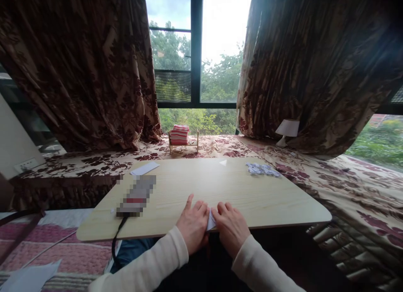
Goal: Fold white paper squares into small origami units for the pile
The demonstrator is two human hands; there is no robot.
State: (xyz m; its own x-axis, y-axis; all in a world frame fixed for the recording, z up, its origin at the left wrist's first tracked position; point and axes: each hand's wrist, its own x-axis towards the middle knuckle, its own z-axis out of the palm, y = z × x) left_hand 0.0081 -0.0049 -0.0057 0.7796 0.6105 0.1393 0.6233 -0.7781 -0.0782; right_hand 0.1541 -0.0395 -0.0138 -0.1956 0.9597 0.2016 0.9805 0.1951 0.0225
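Where curtains point(103, 65) part, a pale table point(201, 187) bears paper pieces point(262, 169).

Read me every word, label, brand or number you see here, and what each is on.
No text can be read.
Device: pixelated, so any label is illegible.
Slips: too small to tell whether they're marked.
Paper between the left hand and right hand: no writing visible on the part showing.
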